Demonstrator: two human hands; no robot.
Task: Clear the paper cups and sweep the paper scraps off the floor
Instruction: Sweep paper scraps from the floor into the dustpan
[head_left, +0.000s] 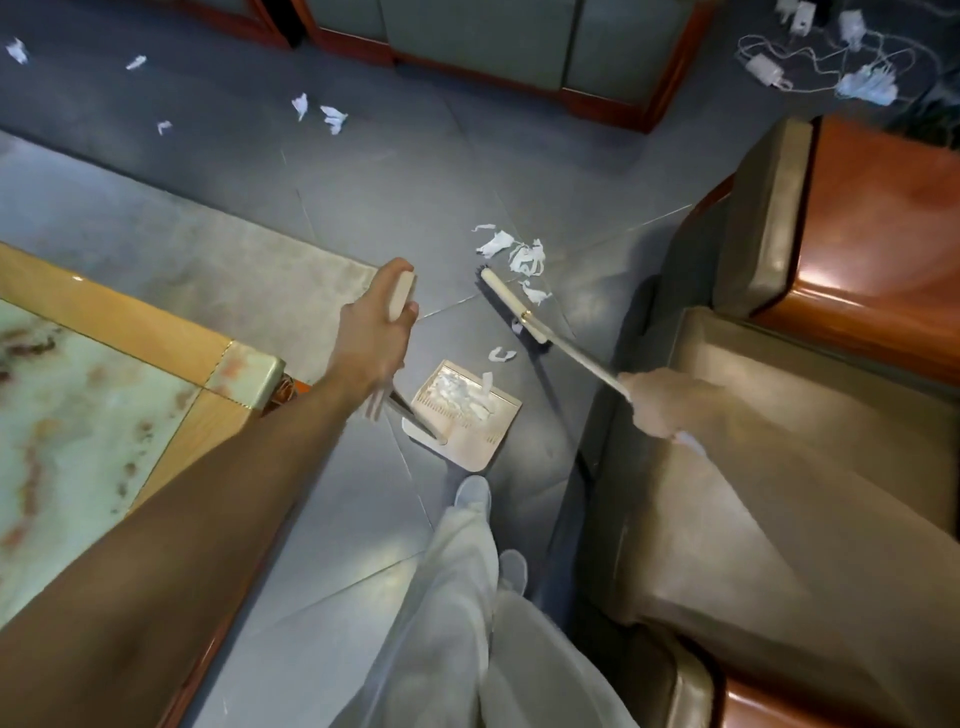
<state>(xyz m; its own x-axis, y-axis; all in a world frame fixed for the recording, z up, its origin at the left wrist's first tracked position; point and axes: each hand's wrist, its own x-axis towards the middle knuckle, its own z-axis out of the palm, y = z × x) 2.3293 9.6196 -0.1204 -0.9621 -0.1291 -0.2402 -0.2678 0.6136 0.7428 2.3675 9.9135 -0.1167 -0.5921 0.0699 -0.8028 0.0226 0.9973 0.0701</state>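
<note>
My left hand grips the cream top of the dustpan's long handle. The beige dustpan stands on the grey floor in front of my feet with white paper scraps inside it. My right hand grips the metal pole of the broom. The broom head lies on the floor just beyond the pan. A cluster of white paper scraps lies past the broom head, and one small scrap sits between broom and pan. More scraps are scattered far left. No paper cups are in view.
A low table with a wooden frame and marbled top stands at left, on a pale rug. A brown leather and wood armchair fills the right. A dark cabinet lines the far side. Tangled white cables lie top right.
</note>
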